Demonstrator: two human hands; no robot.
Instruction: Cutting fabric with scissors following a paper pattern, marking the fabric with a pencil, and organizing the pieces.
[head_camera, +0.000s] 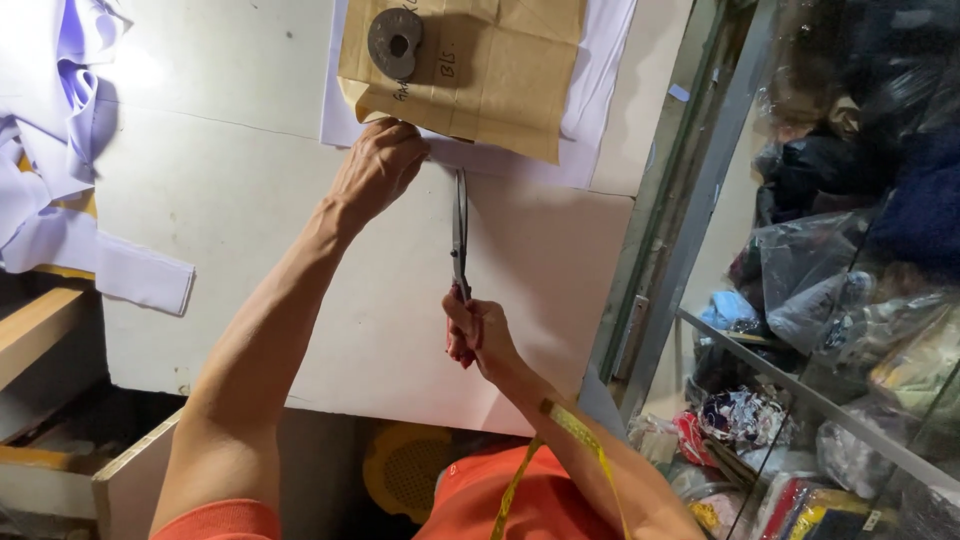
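The right hand (478, 335) grips the scissors (460, 235), blades nearly closed at the white fabric's (600, 90) near edge, so cutting looks barely begun. The left hand (378, 165) presses fabric and brown paper pattern (490, 70) (round weight (394, 40) on top) onto the bench (250, 250).

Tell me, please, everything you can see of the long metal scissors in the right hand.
The long, dark grey metal scissors lie nearly straight up the picture, tips toward the white fabric sheet under the brown paper pattern. The blades look closed or almost closed. The right hand holds the handles in its grip, hiding them. The blades sit over the white table, just right of the left hand.
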